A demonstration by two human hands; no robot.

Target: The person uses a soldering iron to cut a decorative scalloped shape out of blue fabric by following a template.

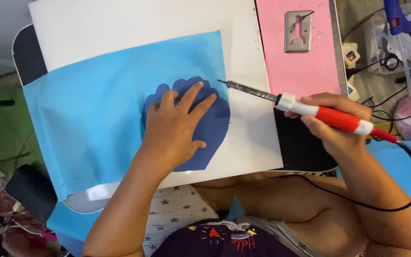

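My left hand (pixel 174 128) lies flat, fingers (pixel 189 95) spread, pressing the dark blue scalloped cutout (pixel 215 123) onto the light blue sheet (pixel 96 109), which rests on a white board (pixel 143 24) over the surface. My right hand (pixel 331 126) is closed around the red-and-white soldering iron (pixel 329 115), its tip hovering just beside the cutout's upper right edge. I judge steady pressure and a light, slow tip along the edge matter most. No containers are clearly visible; the clutter at right is too muddled to tell.

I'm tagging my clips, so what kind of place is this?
Probably a home craft corner: the right hand holds a corded hot tool, the left hand presses a dark blue cutout, and a glue gun lies nearby.
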